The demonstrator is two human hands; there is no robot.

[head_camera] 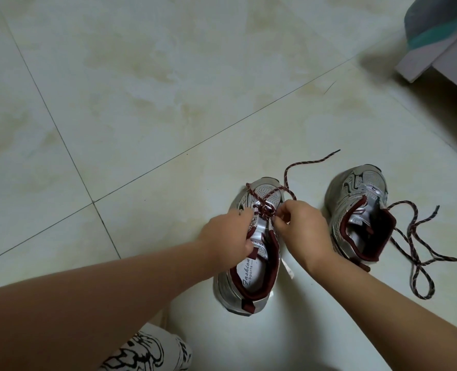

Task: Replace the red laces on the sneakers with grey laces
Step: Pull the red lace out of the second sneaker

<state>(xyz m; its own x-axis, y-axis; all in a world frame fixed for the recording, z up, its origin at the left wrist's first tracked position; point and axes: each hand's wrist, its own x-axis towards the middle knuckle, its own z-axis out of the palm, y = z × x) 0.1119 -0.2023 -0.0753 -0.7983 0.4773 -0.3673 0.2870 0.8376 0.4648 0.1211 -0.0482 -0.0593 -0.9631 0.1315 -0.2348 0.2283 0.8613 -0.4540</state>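
Left sneaker (251, 253) stood on tiled floor (141, 103), toe pointing away. Left hand (228, 236) gripped its tongue and left side, fingers curled. Right hand (302, 226), just right of the tongue, pinched the red lace (264, 207) at the lower eyelets. Second sneaker (358, 210) sat right of it, unlaced, its loose lace (414, 247) beside it.
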